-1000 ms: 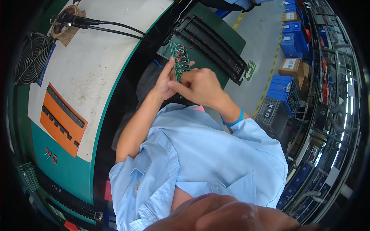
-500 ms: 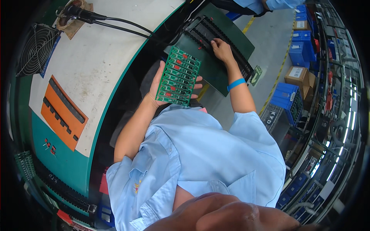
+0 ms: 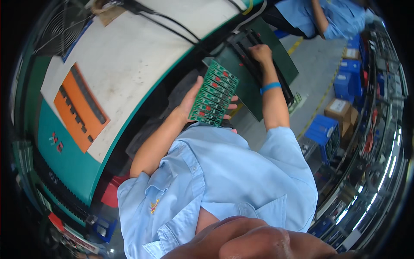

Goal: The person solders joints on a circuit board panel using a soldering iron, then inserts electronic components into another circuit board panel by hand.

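Note:
A green circuit board panel [image 3: 214, 95] with rows of black and red components rests tilted in my left hand [image 3: 188, 102]. The thumb lies along its left edge, and fingertips show beyond its right edge. Further off and to the right, my right hand [image 3: 261, 53] is at a black slotted rack [image 3: 282, 86] lying on a dark green surface [image 3: 255, 103]. Its fingers are curled together, and whatever they may hold is hidden. Small red parts [image 3: 242, 56] lie by the rack, left of that hand.
At left, a white-and-teal table [image 3: 142, 56] carries an orange sheet [image 3: 77, 110] with dark strips and a few red parts [image 3: 57, 142]. Black cables [image 3: 172, 30] cross its far edge. Blue crates [image 3: 323, 131] and cardboard boxes [image 3: 338, 110] line the right; another person [image 3: 332, 17] is at the back.
The whole view has shifted, so the table and both hands appear further right. My right hand's fingers look more curled in, at the rack's far part. The board stays in my left hand.

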A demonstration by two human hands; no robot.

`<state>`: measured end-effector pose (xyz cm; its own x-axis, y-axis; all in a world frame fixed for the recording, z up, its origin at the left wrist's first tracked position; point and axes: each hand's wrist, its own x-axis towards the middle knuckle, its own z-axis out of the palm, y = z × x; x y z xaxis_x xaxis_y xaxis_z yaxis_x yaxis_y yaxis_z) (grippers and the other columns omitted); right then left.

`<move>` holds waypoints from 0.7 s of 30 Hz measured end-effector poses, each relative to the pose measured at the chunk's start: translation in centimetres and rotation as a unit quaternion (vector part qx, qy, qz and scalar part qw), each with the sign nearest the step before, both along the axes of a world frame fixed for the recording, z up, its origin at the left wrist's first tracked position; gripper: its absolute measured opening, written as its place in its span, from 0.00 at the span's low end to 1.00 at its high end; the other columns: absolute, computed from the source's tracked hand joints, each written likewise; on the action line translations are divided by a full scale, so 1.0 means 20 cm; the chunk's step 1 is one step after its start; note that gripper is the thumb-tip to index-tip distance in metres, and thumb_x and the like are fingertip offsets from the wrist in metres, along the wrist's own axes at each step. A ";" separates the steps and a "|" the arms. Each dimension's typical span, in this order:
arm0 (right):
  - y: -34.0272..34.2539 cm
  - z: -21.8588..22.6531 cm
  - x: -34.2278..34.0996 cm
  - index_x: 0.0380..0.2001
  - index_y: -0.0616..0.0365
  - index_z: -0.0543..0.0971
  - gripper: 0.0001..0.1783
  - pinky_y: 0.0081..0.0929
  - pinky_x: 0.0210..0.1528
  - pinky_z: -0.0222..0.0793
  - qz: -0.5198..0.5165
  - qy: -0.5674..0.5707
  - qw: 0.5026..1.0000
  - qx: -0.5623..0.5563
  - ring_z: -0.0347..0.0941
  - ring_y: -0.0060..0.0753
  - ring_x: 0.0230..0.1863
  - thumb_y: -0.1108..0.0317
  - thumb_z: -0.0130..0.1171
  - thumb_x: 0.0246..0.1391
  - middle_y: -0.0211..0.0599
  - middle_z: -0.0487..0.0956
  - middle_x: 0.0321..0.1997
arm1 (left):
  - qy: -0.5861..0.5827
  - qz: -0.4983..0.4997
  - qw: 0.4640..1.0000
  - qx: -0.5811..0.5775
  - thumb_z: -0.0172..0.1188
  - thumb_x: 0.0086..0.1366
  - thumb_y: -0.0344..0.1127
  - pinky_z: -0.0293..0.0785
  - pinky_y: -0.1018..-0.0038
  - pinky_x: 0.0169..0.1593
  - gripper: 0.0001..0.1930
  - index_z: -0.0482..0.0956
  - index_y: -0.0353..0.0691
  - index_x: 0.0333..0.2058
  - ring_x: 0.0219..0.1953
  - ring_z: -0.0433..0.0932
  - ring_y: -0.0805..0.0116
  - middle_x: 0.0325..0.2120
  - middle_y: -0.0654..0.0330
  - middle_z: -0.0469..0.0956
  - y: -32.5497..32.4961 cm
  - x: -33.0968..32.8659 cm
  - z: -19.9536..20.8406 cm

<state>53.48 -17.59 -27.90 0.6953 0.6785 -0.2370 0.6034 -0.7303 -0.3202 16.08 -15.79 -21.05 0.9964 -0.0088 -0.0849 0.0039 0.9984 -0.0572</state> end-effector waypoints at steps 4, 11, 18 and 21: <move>-0.09 0.26 -0.02 0.37 0.61 0.88 0.18 0.30 0.39 0.79 -0.067 0.055 0.983 0.164 0.84 0.33 0.33 0.54 0.66 0.60 0.39 0.87 0.29 | 0.016 0.009 1.000 -0.011 0.42 0.70 0.75 0.70 0.34 0.61 0.48 0.61 0.39 0.72 0.65 0.71 0.35 0.66 0.38 0.68 0.00 -0.01 -0.02; 0.14 1.28 -0.99 0.35 0.59 0.86 0.04 0.18 0.33 0.72 0.349 0.271 0.778 0.446 0.77 0.23 0.29 0.74 0.68 0.56 0.31 0.84 0.32 | 0.028 -0.017 0.999 -0.029 0.43 0.70 0.75 0.70 0.33 0.61 0.47 0.63 0.39 0.71 0.64 0.72 0.34 0.65 0.39 0.70 0.04 -0.04 -0.08; 0.51 1.19 -1.39 0.33 0.61 0.84 0.03 0.28 0.37 0.74 0.524 0.104 0.698 0.477 0.77 0.36 0.31 0.73 0.68 0.56 0.32 0.84 0.36 | 0.070 -0.005 0.997 -0.031 0.45 0.71 0.71 0.66 0.28 0.62 0.45 0.63 0.38 0.71 0.66 0.68 0.30 0.65 0.38 0.70 0.09 -0.07 -0.02; 0.40 1.22 -1.36 0.35 0.61 0.86 0.05 0.25 0.36 0.75 0.469 0.128 0.699 0.524 0.79 0.32 0.32 0.78 0.68 0.54 0.33 0.86 0.39 | 0.060 0.018 0.997 -0.055 0.45 0.71 0.69 0.64 0.27 0.62 0.44 0.62 0.37 0.71 0.66 0.66 0.28 0.65 0.38 0.69 0.07 -0.06 -0.04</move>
<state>26.29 -9.56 -3.60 -0.1461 0.7019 0.6972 0.4838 0.6654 -0.5685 14.90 -14.32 -21.76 0.9790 0.0111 -0.2036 -0.0451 0.9855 -0.1634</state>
